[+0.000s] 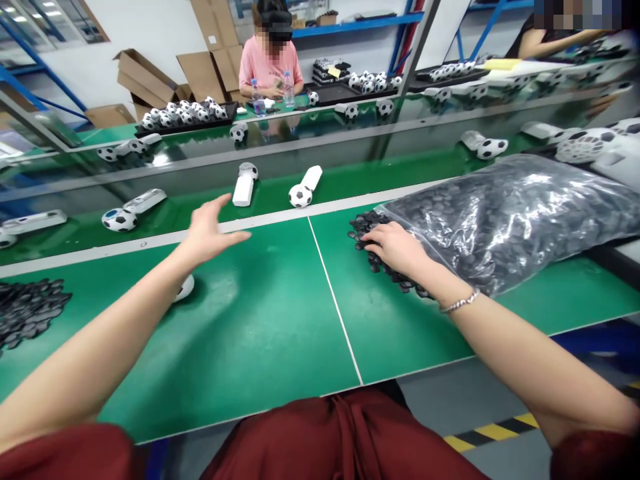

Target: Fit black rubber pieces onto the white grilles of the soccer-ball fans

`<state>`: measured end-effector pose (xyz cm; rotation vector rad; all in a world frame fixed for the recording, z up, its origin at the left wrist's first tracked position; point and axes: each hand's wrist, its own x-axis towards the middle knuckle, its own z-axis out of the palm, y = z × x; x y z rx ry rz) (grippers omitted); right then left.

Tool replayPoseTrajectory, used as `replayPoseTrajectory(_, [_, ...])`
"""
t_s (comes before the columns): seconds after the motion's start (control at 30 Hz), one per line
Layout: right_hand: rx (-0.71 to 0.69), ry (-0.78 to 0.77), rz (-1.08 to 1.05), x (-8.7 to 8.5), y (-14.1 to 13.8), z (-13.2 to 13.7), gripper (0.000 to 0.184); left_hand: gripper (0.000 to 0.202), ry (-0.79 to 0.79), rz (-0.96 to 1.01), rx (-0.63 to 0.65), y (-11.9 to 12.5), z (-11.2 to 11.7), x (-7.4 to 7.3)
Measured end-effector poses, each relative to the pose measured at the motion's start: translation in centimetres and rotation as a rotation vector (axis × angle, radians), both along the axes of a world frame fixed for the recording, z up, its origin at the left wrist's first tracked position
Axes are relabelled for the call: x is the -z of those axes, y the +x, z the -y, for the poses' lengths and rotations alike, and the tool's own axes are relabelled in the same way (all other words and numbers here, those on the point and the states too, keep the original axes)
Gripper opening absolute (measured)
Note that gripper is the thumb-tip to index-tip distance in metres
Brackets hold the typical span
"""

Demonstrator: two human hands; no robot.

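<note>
My left hand [207, 230] is raised over the front edge of the conveyor, thumb and fingers spread, holding nothing. Just beyond its fingertips lies a white handle-shaped part with a soccer-ball end [243, 189] on the green belt. Under my left forearm a white rounded piece [186, 288] sits on the table, mostly hidden. My right hand [397, 248] reaches down into small black pieces [370, 220] spilling from the mouth of a clear plastic bag [505, 213]. Its fingers are curled onto those pieces, with the fingertips partly hidden among them.
Another soccer-ball part [301, 195] lies on the belt [210, 193], with several more to either side. A heap of black pieces [33, 307] is at the table's left. Across the line a person in a pink shirt [270, 67] sits near trays of balls [185, 115].
</note>
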<state>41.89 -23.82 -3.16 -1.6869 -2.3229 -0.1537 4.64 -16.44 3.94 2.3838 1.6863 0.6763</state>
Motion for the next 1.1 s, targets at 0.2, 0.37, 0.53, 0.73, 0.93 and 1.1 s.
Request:
replayPoseTrajectory(0.2, [-0.146,-0.001,0.299,-0.2,-0.3,-1.0,0.019,0.088,-0.347,-0.473,-0.252,-12.0,7.6,0.7])
replayPoseTrajectory(0.37, [-0.097,0.029,0.186,-0.3,-1.6,-0.2,0.022,0.058,-0.4,-0.416,-0.209,-10.4,9.5,2.0])
replayPoseTrajectory(0.53, [-0.171,-0.183,-0.136,0.1,-3.7,2.4,0.018,0.053,-0.394,-0.153,0.064,-2.0,10.0,2.7])
replayPoseTrajectory(0.73, [-0.128,-0.168,-0.472,-1.1,-5.0,5.4,0.018,0.061,-0.232,-0.015,0.325,7.2,10.5,3.0])
replayPoseTrajectory(0.93, [-0.113,-0.177,-0.848,-3.1,-7.1,8.2,0.02,0.018,-0.227,0.193,0.456,10.9,11.2,2.3])
replayPoseTrajectory(1.1, [-0.176,-0.047,-0.774,-3.1,-8.1,9.1,0.019,0.017,-0.218,0.171,0.495,11.3,12.0,2.0])
